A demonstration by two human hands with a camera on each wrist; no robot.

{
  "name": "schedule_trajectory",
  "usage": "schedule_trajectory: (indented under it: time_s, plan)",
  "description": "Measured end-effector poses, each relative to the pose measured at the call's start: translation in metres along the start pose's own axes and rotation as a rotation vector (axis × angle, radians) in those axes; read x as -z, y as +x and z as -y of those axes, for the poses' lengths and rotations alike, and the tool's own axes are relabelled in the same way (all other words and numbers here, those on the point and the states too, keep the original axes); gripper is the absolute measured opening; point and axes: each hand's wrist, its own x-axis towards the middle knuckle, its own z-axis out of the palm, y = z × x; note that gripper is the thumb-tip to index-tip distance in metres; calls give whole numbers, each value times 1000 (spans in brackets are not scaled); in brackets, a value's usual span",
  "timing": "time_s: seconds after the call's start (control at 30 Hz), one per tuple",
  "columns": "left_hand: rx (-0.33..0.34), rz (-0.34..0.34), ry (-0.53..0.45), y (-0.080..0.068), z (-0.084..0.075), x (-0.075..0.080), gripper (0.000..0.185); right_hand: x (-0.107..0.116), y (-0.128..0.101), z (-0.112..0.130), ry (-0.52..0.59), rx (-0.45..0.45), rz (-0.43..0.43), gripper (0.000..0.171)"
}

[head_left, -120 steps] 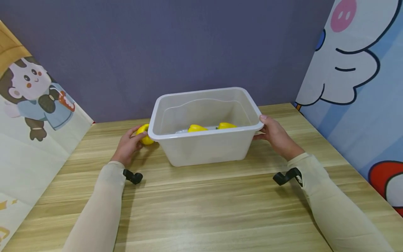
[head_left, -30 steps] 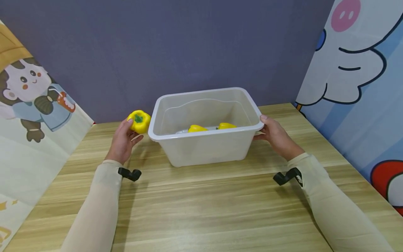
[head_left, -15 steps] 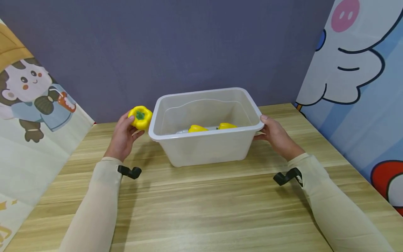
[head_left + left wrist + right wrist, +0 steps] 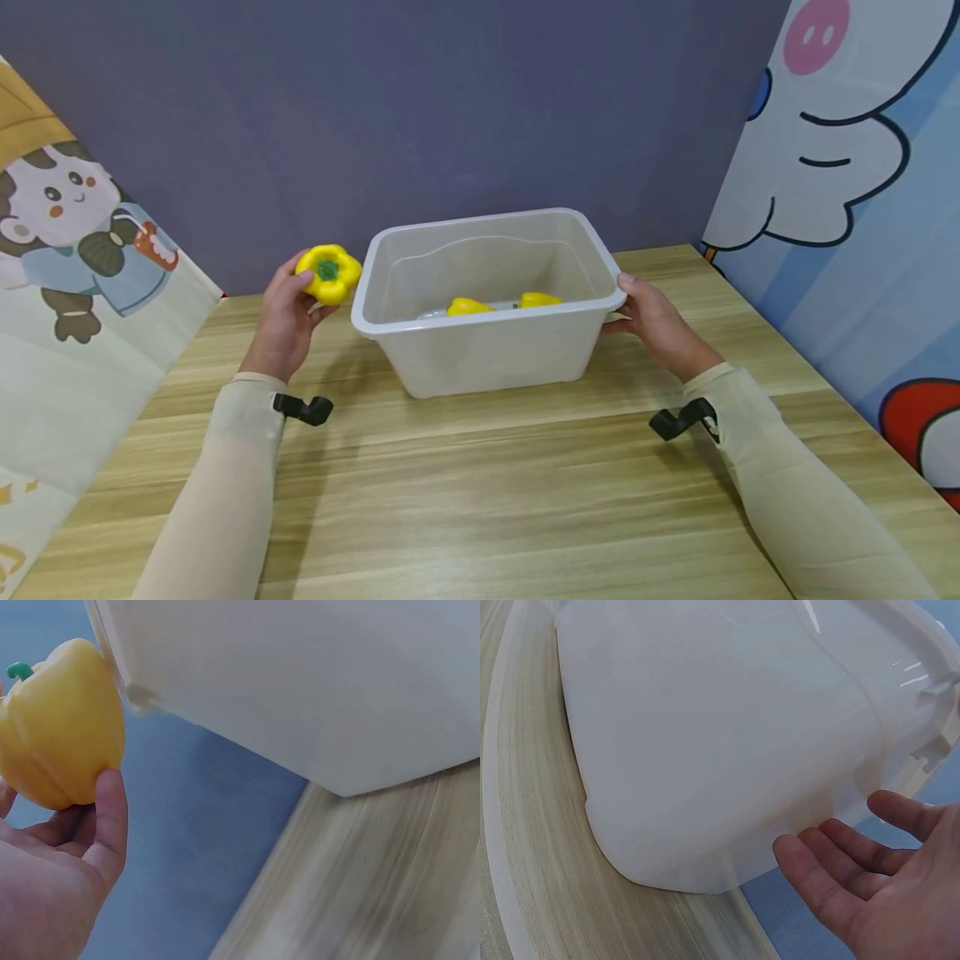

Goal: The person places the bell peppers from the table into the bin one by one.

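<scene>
My left hand (image 4: 282, 321) holds a yellow bell pepper (image 4: 339, 275) in the air just left of the bin, level with its rim. Its green stem end faces up toward me in the head view. In the left wrist view, fingers support the pepper (image 4: 64, 727) from below, close to the bin's rim. My right hand (image 4: 663, 327) grips the right end of the white plastic bin (image 4: 487, 354), thumb on the rim and fingers under it. Two more yellow peppers, one left (image 4: 468, 307) and one right (image 4: 538, 299), lie inside, partly hidden by the front wall.
The bin stands on a wood-grain table (image 4: 480, 492), near the dark grey-blue back panel (image 4: 450, 108). Cartoon-printed panels flank the table on the left (image 4: 82, 333) and right (image 4: 862, 292). Black wrist mounts stick out from the left sleeve (image 4: 303, 408) and right sleeve (image 4: 686, 418).
Four seconds ago the pepper was low beside the bin, partly hidden by its rim; my left hand has raised it and its stem end now shows. My right hand and the bin have stayed put.
</scene>
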Motion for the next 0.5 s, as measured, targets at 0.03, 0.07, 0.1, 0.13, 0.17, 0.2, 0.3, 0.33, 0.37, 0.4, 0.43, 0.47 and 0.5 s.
schedule_trajectory:
  time_s: [0.03,0.07,0.1,0.13,0.17,0.2,0.3,0.33,0.37,0.4,0.43,0.47,0.5]
  plan:
    - [-4,2,-1,0,-1,0,44,0,0,0,0,3,3,64]
    - [-9,5,-3,0,-2,-1,44,0,0,0,3,5,4,64]
    - [-14,8,-4,0,-3,-1,45,0,0,0,3,8,6,64]
    - [-20,10,-5,0,-4,-2,45,0,-1,0,4,11,8,63]
    - [-26,13,-7,0,-4,-2,46,0,-1,0,5,15,10,63]
    - [-31,16,-7,0,-5,-2,47,1,-1,-1,5,18,12,63]
    - [-46,23,-10,0,-7,-3,49,1,0,-1,5,20,12,63]
    - [-49,26,-17,0,-8,-4,50,1,0,-1,6,21,11,63]
    - [-53,29,-14,0,-8,-4,50,1,0,-1,5,19,10,64]
    - [-55,32,-13,-1,-9,-4,50,1,0,-2,7,18,8,64]
    - [-58,33,-12,0,-10,-5,50,1,1,-1,7,17,9,64]
    - [-60,33,-10,0,-11,-5,49,1,1,-1,8,18,9,64]
    - [-62,33,-7,0,-11,-6,49,1,1,-2,8,16,11,64]
